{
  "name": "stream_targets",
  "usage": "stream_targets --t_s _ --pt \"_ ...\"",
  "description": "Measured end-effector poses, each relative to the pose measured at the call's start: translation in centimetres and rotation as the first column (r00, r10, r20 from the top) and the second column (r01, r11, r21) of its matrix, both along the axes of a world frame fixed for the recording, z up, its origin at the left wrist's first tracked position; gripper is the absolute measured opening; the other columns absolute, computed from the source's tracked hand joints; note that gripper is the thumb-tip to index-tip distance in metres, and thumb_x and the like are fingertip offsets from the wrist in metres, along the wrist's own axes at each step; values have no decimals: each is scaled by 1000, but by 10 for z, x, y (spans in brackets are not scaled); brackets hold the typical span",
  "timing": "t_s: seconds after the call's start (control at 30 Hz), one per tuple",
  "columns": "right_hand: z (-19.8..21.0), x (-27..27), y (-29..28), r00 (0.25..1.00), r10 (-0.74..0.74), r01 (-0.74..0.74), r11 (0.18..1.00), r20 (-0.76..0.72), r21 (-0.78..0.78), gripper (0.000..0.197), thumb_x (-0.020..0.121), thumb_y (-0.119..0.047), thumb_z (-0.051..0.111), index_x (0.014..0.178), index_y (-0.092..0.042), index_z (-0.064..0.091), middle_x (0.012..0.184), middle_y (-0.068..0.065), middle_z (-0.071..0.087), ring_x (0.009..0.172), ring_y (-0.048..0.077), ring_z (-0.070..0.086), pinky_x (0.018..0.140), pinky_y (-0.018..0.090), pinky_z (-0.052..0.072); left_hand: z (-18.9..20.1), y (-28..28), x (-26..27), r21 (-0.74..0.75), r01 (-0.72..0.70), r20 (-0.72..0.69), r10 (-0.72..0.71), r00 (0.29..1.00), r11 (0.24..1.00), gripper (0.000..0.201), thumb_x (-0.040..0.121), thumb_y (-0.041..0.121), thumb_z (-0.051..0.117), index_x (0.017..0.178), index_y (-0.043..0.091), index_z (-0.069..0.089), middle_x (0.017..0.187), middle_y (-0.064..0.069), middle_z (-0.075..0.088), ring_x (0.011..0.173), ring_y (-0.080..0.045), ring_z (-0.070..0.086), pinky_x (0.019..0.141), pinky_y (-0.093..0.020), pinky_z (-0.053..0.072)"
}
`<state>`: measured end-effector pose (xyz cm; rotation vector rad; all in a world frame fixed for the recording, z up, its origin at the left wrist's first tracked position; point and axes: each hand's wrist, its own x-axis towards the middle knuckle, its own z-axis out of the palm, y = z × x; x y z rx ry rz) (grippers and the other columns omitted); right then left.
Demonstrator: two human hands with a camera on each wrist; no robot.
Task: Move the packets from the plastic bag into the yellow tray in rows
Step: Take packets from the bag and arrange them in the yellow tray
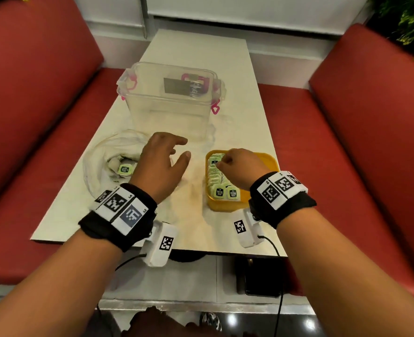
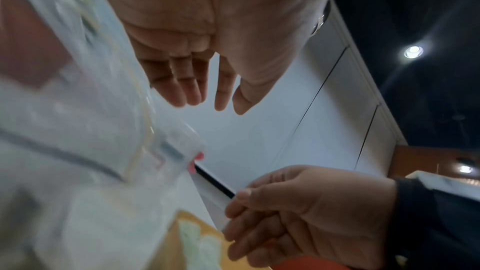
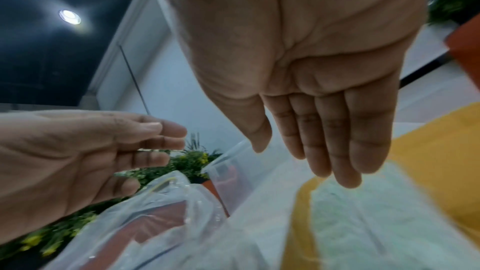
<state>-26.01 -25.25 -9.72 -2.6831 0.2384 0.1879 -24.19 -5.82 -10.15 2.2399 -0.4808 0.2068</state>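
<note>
Packets [image 1: 219, 177] in yellow tray [image 1: 269, 159] partly hidden by right hand [image 1: 241, 167].

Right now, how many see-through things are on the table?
2. A clear plastic box with pink clips stands at the middle of the table; a crumpled plastic bag lies in front of it, left of the yellow tray.

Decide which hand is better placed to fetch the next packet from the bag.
Probably the left hand: it is open beside the bag, where packets remain. The right hand is over the tray.
</note>
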Motion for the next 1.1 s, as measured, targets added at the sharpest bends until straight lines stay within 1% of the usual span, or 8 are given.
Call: stream_targets --t_s 0.17,0.37,0.57,0.67,0.73,0.9,0.97,1.1 --pt "12 18 57 979 161 -168 984 125 52 27 95 -35 54 103 -12 65 100 4 66 94 22 58 70 25 34 13 60 7 294 -326 206 273 940 899 15 85 39 66 95 29 73 119 -3 52 113 -31 41 88 -41 36" --pt "10 26 120 882 402 -425 904 247 49 21 95 -25 52 97 -13 69 89 4 69 84 22 61 69 29 41 -9 101 12 458 -380 -2 428 904 804 15 81 47 69 93 39 73 157 -1 24 145 -33 9 113 -52 15" --pt "-7 26 149 732 570 -573 811 374 -115 21 94 -17 50 93 -6 68 83 10 62 80 29 57 68 36 43 -30 119 22 238 -385 -197 432 880 892 32 80 19 71 111 23 67 131 -6 42 105 -28 56 90 -35 46" --pt "-15 25 159 691 625 -617 772 364 -154 20 93 -14 51 91 -4 68 82 12 63 78 31 58 66 36 45 -30 125 26 199 -330 -183 366 913 923 41 81 6 65 120 19 64 120 -6 49 87 -20 54 83 -23 40" --pt "-21 29 163 730 633 -614 773 258 -161 19 92 -8 49 99 -5 66 89 14 65 83 32 60 68 33 42 -28 127 28 188 -267 -167 299 939 945 46 82 -1 58 124 16 63 118 -7 52 93 -21 55 84 -18 37" --pt "-30 37 157 908 418 -420 902 -38 -104 41 90 -3 47 131 -4 46 113 15 63 105 32 58 74 29 37 -32 131 29 328 -196 -235 280 931 924 32 89 7 48 105 19 72 110 -9 54 98 -28 59 86 -35 46" --pt "-38 39 157 922 383 -386 916 -56 -106 47 89 -6 50 136 -4 40 117 16 62 107 33 57 77 31 40 -36 130 23 393 -188 -266 307 914 900 24 88 20 56 109 22 68 110 -5 48 93 -28 61 80 -33 48" --pt "-59 44 161 939 341 -344 933 -42 -104 66 81 -16 68 137 -7 35 118 13 59 105 31 60 81 32 47 -46 125 13 539 -114 -249 288 925 834 58 73 37 79 123 23 55 113 -3 35 77 -26 58 66 -31 46"
